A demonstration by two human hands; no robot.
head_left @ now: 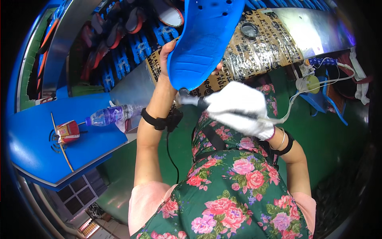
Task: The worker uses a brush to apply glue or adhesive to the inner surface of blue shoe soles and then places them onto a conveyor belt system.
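Note:
A blue shoe-sole-shaped piece (203,44), with small holes toward its far end and ridges across its lower half, is gripped in my left hand (164,59). The thumb shows at its left edge and fingertips at its right edge; the rest of the hand is hidden behind it. My right hand (238,107), in a white glove and slightly blurred, is closed around a slim corded hand tool (193,100) with a dark collar and pale metal front. The tool's blurred tip is close to the rounded lower end of the blue piece; whether they touch I cannot tell.
Behind lies a bench covered with printed brown tape (254,51), bearing a small round dark dish (249,30). Shoe parts (135,20) sit on blue racks at upper left. A blue table (36,147) holds a bottle (107,115) and red box (68,131). A pale cord (292,97) runs right.

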